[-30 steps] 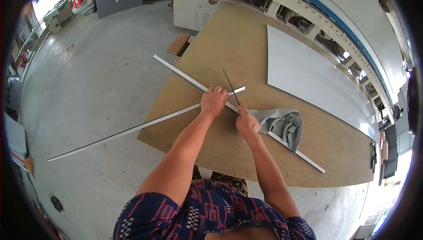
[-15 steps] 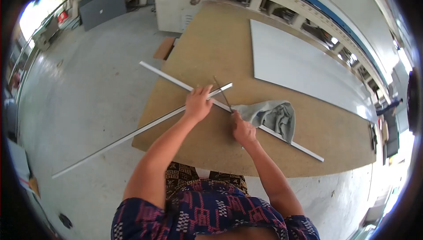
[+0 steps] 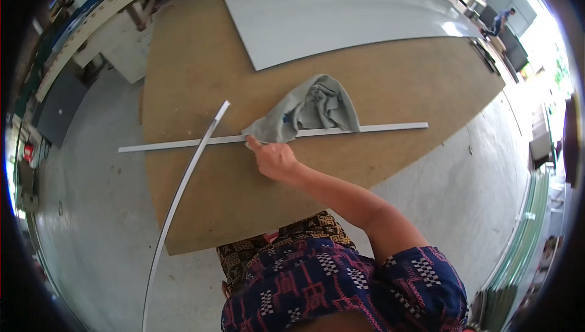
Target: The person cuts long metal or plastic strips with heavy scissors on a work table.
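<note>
My right hand [image 3: 275, 160] is closed at the left corner of a crumpled grey cloth [image 3: 317, 109], its index finger pinching or pressing the edge. The cloth lies over a long white strip [image 3: 390, 128] that runs across the brown table [image 3: 201, 64]. A second white strip [image 3: 194, 164] crosses the first left of my hand, its near end hanging past the table's edge. My left hand is out of view.
A large light grey panel [image 3: 341, 18] lies at the back of the table. Behind it runs a long machine [image 3: 100, 21]. A person [image 3: 499, 22] is far off at the right. Long greenish sheets or strips [image 3: 518, 240] lie along the right side.
My left hand has let go of the crossing strips and left the view. The thin dark rod that was at my right hand no longer shows. The view has turned to the right.
</note>
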